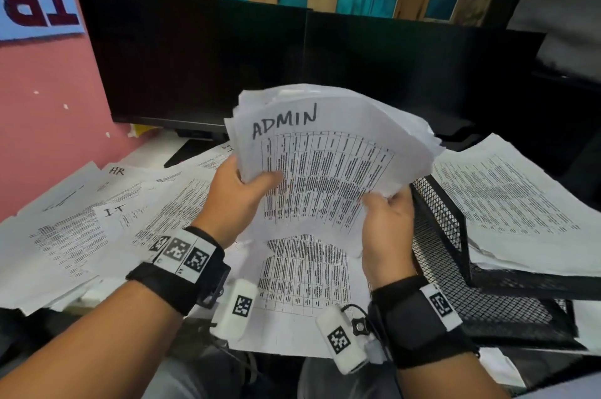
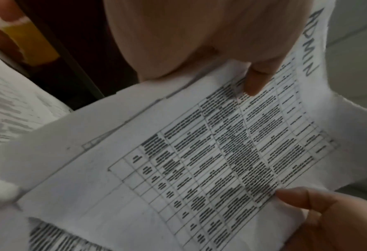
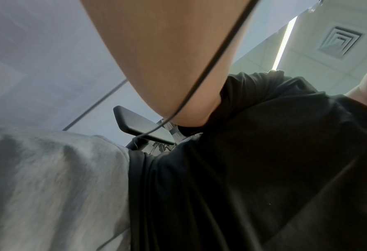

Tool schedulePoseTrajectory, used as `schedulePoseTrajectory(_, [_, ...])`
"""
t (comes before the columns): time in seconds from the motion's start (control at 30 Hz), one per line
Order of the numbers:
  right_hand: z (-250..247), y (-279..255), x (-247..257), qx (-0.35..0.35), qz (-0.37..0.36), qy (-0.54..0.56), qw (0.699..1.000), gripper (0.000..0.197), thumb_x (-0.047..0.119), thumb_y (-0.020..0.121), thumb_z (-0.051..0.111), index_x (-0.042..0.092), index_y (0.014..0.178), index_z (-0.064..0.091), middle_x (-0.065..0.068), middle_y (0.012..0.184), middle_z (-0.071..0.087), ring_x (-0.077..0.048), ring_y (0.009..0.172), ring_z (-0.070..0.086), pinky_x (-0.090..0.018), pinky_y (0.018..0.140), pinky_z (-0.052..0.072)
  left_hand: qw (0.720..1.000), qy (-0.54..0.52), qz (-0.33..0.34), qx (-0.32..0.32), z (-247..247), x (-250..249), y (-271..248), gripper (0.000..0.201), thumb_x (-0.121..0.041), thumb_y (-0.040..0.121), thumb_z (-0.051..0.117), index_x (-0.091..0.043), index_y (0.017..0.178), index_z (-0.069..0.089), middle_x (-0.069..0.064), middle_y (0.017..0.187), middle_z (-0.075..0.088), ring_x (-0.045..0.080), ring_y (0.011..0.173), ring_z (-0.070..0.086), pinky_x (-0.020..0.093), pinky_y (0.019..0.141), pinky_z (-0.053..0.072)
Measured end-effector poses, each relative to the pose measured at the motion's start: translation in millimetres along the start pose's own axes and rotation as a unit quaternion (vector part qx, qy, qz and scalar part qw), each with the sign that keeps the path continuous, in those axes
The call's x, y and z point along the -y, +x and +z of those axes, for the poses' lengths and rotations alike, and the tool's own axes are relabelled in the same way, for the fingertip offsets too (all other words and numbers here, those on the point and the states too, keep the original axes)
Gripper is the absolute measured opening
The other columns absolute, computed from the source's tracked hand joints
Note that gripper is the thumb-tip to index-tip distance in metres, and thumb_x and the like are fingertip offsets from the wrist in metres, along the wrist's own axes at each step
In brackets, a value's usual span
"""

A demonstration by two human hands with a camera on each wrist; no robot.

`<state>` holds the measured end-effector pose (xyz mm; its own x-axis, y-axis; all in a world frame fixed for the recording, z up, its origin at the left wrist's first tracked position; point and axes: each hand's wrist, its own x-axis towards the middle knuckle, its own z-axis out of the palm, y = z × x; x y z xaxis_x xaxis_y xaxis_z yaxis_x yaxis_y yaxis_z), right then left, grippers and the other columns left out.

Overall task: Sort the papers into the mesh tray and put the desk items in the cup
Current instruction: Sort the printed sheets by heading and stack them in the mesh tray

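Both hands hold up a thick stack of white papers [image 1: 328, 157] above the desk; its top sheet reads "ADMIN" over a printed table. My left hand [image 1: 240, 193] grips the stack's left edge, thumb on the front. At the lower right corner my right hand [image 1: 387, 219] grips the same stack. The left wrist view shows the ADMIN sheet [image 2: 199, 152] close up, with the left thumb [image 2: 255, 79] pressed on it and the right hand's thumb [image 2: 296, 195] at its lower edge. A black mesh tray [image 1: 439, 229] stands right of my hands, papers [image 1: 507, 203] lying over it. No cup is visible.
Loose sheets marked "HR" [image 1: 116, 171] and "IT" [image 1: 113, 210] cover the desk at left, and another table sheet [image 1: 302, 275] lies under my hands. Two dark monitors [image 1: 195, 57] stand behind. The right wrist view shows only a forearm, dark shirt and grey trousers.
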<state>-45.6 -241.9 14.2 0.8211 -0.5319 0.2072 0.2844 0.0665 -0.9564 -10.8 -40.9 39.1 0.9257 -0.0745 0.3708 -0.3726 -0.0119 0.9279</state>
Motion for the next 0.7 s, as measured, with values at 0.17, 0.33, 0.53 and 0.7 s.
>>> schedulePoseTrajectory(0.17, [-0.3,2.8,1.0,-0.021,0.007,0.073,0.997,0.022,0.002,0.104,0.053,0.023,0.101,0.061,0.019,0.090,0.066,-0.002,0.088,0.062,-0.032,0.093,0.045,0.999,-0.032,0.007,-0.029,-4.5,5.2,-2.2,0.035,-0.024,0.082,0.066,-0.011,0.115,0.066,0.003,0.116,0.073,0.020,0.110,0.068,0.039,0.092,0.054])
schedulePoseTrajectory(0.33, [-12.6,-8.6,-17.3,0.011,0.017,-0.005,1.000,0.033,0.024,0.110,0.055,0.003,0.133,0.065,0.009,0.109,0.077,0.006,0.086,0.071,-0.012,0.084,0.054,0.993,0.079,-0.086,-0.008,-5.1,16.8,-12.0,0.034,-0.009,0.101,0.048,-0.003,0.133,0.058,0.009,0.130,0.064,0.023,0.122,0.058,0.011,0.085,0.044])
schedulePoseTrajectory(0.53, [-15.1,8.0,-16.1,0.034,0.074,-0.031,0.996,0.034,-0.011,0.107,0.040,0.010,0.129,0.055,-0.001,0.105,0.061,0.013,0.073,0.059,-0.020,0.088,0.054,0.997,0.066,-0.014,-0.024,6.5,4.9,2.3,0.030,-0.037,0.104,0.044,-0.025,0.128,0.057,-0.007,0.122,0.066,0.011,0.117,0.059,0.043,0.106,0.046])
schedulePoseTrajectory(0.7, [-9.0,23.9,2.6,0.033,0.034,-0.110,0.993,0.023,0.025,0.105,0.055,0.019,0.124,0.067,-0.002,0.125,0.074,-0.027,0.116,0.070,-0.055,0.106,0.055,0.996,0.056,-0.064,0.001,1.5,10.3,10.2,0.032,-0.019,0.104,0.049,-0.035,0.132,0.051,-0.017,0.122,0.068,0.001,0.110,0.065,0.032,0.096,0.051])
